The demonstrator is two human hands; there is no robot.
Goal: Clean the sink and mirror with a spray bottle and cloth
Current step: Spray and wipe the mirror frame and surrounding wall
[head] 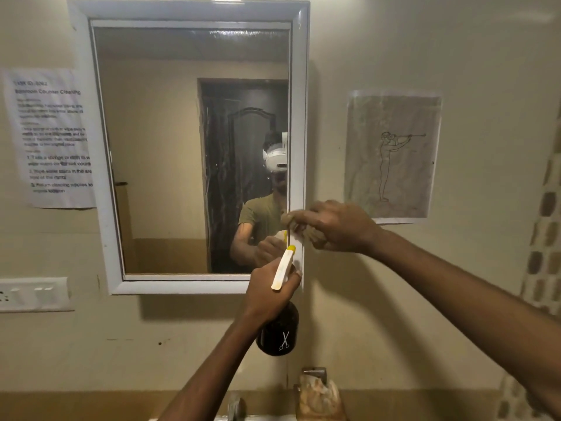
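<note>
Head view only. One mirror (188,147), one spray bottle (277,326), one cloth (296,223), two hands, two sheets of paper on the wall.

Left hand (268,291) curled around the neck of the spray bottle, held up just below and in front of the mirror's lower right corner. Right hand (334,226) bunched around the cloth, pressed against the right side of the white frame near its lower end; fingers curled over the fabric, most of the cloth hidden beneath them.

Around these: printed instruction sheet (54,138) taped left of the mirror, its right edge tucked behind the frame. Line drawing of a standing figure (391,156) taped to the right, its lower left corner partly covered by the right hand. White switch plate (33,294) at lower left. Metal tap (314,375) low on the wall, something brownish hanging from it, kind unclear. Second tap (235,405) at the bottom edge. Patterned curtain (543,238) along the right edge.

Bottle: dark, rounded body with a small white scissors mark, pale trigger head with a yellow nozzle tip pointed up toward the glass. Cloth: brownish, crumpled. Mirror: rectangular, thick white frame, reflecting a dark door and a person in a green shirt wearing a white headset; faint streaks across the top of the glass.
</note>
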